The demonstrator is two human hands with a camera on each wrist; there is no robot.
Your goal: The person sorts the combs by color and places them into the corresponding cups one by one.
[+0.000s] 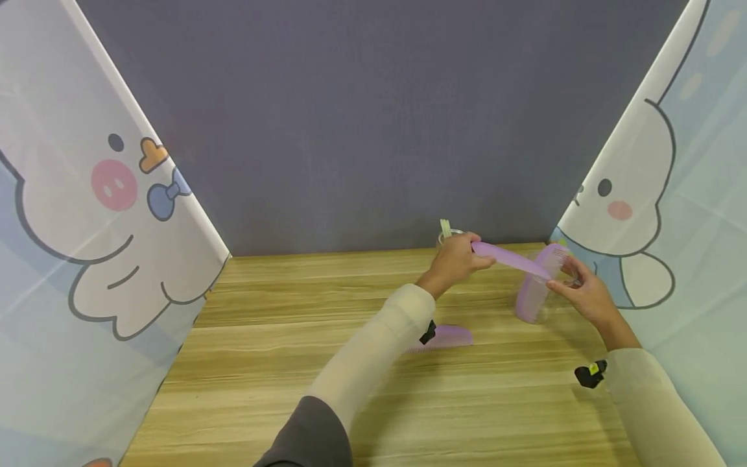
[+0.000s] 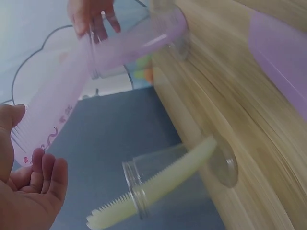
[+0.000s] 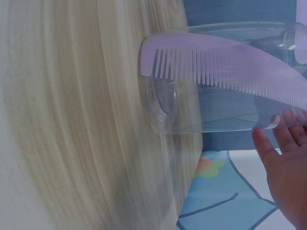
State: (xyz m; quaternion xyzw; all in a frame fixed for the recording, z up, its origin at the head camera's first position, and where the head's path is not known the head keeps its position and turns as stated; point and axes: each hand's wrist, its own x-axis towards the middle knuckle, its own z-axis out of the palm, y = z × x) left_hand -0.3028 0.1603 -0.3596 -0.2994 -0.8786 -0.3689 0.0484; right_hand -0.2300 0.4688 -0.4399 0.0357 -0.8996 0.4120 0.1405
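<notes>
Meanwhile, at the bench's [image 1: 350, 389] two o'clock corner, the left hand [image 1: 455, 259] pinches a purple comb [image 1: 510, 259] toward the clear cup [image 1: 533, 295] steadied by the right hand's [image 1: 586, 295] curled fingers, tip-first lowering apparently next.

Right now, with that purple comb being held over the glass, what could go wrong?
The clear glass already holds one purple comb, so the comb in the left hand may jam against it. The right hand only touches the rim; a push could tip it. The second glass stands close behind.
</notes>
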